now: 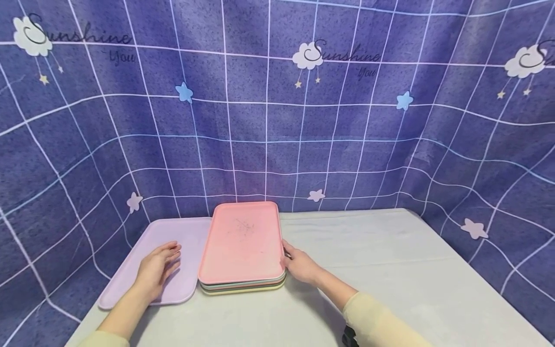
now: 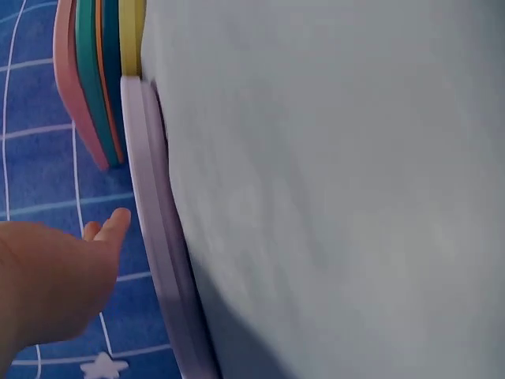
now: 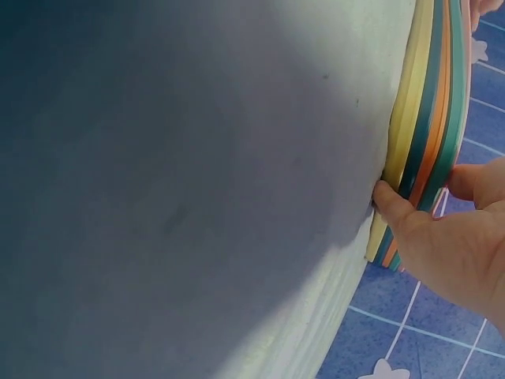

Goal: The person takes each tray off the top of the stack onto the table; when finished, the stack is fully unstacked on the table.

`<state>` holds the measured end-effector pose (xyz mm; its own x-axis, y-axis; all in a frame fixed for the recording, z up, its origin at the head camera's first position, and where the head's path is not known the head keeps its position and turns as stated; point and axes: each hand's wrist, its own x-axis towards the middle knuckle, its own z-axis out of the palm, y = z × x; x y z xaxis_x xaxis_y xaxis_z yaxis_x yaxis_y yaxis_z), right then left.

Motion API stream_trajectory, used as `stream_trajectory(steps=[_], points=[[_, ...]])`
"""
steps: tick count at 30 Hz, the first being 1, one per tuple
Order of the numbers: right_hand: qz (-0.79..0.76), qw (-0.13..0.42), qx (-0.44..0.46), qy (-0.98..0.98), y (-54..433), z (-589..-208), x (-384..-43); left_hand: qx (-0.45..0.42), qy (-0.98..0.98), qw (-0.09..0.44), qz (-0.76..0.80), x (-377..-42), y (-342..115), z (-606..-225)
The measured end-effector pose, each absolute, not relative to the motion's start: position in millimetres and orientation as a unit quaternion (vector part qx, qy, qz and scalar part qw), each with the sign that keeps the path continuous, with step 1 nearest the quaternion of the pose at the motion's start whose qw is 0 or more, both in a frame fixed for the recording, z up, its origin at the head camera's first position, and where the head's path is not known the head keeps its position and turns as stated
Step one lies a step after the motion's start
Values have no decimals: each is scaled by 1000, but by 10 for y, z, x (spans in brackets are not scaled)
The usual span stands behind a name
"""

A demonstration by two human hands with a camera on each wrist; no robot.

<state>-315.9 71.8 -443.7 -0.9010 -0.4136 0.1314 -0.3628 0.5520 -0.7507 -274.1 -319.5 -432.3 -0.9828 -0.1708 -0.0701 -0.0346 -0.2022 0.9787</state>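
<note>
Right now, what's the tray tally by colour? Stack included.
Pink tray: 1
Green tray: 1
Orange tray: 1
Dark blue tray: 1
Yellow tray: 1
Purple tray: 1
Total: 6, reading the banded yellow and purple edges as one tray each.

— Your count?
— Pictured, from my remote post: one lavender tray [image 1: 190,260], five stacked trays [image 1: 238,250], one left hand [image 1: 157,271], one right hand [image 1: 302,265], one table [image 1: 412,260], three printed clouds [image 1: 304,60], two blue stars [image 1: 184,92].
</note>
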Motion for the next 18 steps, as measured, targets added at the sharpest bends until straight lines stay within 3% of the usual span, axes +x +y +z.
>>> stream_trajectory(steps=[18], points=[[-418,19,-227,879,711,-4410,-3161,46,-711,-16,-701,-2950,-2723,-4394]])
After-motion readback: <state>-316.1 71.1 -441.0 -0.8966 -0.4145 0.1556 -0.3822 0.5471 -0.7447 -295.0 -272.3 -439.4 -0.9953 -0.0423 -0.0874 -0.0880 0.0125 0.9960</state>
